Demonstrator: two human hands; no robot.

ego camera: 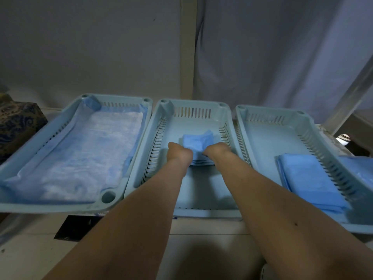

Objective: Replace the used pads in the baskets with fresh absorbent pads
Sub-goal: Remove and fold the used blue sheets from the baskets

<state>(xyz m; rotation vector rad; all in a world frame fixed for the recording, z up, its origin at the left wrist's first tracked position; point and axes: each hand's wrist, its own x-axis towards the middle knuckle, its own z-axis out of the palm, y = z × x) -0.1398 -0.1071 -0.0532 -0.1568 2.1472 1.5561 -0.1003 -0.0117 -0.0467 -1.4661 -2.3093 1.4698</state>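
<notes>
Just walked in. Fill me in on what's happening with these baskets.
A person is lining three light blue baskets with absorbent pads. The left basket already has a pad spread out across its bottom. In the middle basket, the left hand and the right hand both grip a still-folded blue pad, apparently about to open it. The right basket holds another folded pad, lying untouched near its front.

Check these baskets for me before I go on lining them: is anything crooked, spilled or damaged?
Nothing is spilled or broken. The spread pad in the left basket is slightly uneven, one far corner bunched up against the wall. Both hands grip the folded pad in the middle basket; the right basket holds another folded one.
</notes>
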